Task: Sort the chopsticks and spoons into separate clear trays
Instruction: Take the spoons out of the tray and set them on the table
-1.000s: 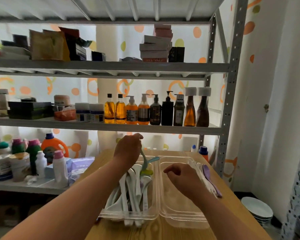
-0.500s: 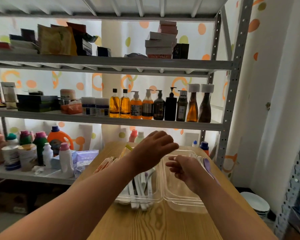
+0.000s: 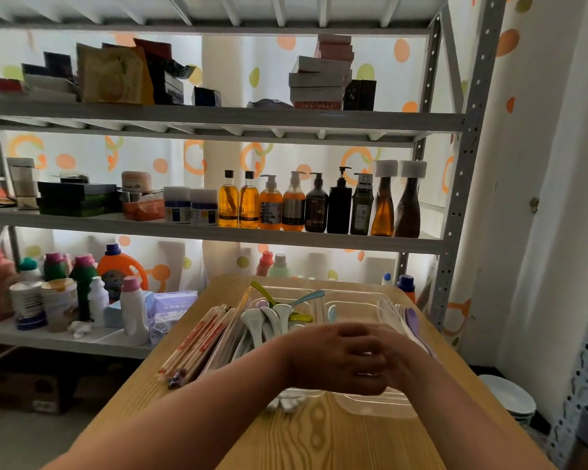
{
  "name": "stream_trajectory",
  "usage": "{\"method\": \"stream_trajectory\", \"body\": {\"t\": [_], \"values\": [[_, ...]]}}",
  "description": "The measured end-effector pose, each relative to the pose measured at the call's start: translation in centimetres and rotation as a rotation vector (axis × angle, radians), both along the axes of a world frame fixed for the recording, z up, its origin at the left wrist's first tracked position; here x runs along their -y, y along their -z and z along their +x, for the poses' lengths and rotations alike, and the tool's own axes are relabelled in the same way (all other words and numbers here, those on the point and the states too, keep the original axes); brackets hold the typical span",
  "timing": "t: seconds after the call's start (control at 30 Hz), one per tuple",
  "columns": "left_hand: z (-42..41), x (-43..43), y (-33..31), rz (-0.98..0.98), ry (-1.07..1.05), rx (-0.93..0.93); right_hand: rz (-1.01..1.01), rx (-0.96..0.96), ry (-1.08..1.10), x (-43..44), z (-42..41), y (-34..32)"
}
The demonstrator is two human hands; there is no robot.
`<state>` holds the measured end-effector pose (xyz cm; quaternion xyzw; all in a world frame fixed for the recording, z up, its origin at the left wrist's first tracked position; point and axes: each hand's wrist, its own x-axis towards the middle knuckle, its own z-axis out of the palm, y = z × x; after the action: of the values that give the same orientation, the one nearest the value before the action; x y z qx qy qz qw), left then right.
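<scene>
Two clear trays sit side by side on the wooden table [image 3: 319, 435]. The left tray [image 3: 285, 293] holds several white spoons [image 3: 272, 320] plus a green and a blue one. The right tray [image 3: 357, 307] looks nearly bare. Wrapped chopsticks [image 3: 201, 340] lie on the table just left of the left tray. My left hand [image 3: 333, 357] reaches across to the right, over the near part of the right tray, and nothing shows in it. It covers most of my right hand [image 3: 406, 362], whose fingers are hidden and blurred.
Purple and white utensils [image 3: 413, 320] lie along the right tray's outer edge. A metal rack behind the table carries bottles [image 3: 292, 205] and boxes. Detergent bottles [image 3: 82, 300] crowd the low shelf on the left. White plates [image 3: 509, 398] are stacked on the floor at the right.
My left hand left the spoons in the left tray and swung right and nearer, onto my right hand. The view shifted, which brought the chopsticks beside the left tray into sight.
</scene>
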<state>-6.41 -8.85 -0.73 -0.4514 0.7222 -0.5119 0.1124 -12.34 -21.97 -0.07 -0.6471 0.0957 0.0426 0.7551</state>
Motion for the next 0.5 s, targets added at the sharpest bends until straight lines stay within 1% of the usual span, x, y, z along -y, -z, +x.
{"method": "stream_trajectory", "body": {"t": [0.03,0.13,0.2,0.23,0.27,0.33,0.4,0.5], "values": [[0.1,-0.1,0.2,0.009,-0.009,-0.026,-0.016,0.017,0.003,0.5,0.2,0.4],[0.3,-0.1,0.9,0.049,-0.056,-0.021,-0.099,0.125,-0.016,1.7,0.5,0.8],[0.8,-0.3,1.1,0.075,-0.113,-0.093,-0.079,0.153,-0.024,2.3,0.5,0.9],[0.9,-0.4,1.2,0.075,-0.127,-0.158,-0.101,0.182,-0.029,2.5,0.5,0.9],[0.9,-0.3,1.4,0.061,-0.138,-0.246,-0.116,0.218,-0.02,2.7,0.5,0.9],[0.8,-0.2,1.5,-0.007,-0.154,-0.515,-0.081,0.268,0.058,3.0,0.5,0.8],[1.4,0.0,1.8,-0.126,-0.185,-0.775,-0.103,0.268,0.167,3.9,0.8,1.2],[2.6,0.8,2.1,-0.318,-0.4,-1.024,-0.125,0.229,0.329,5.6,1.3,1.5]]}}
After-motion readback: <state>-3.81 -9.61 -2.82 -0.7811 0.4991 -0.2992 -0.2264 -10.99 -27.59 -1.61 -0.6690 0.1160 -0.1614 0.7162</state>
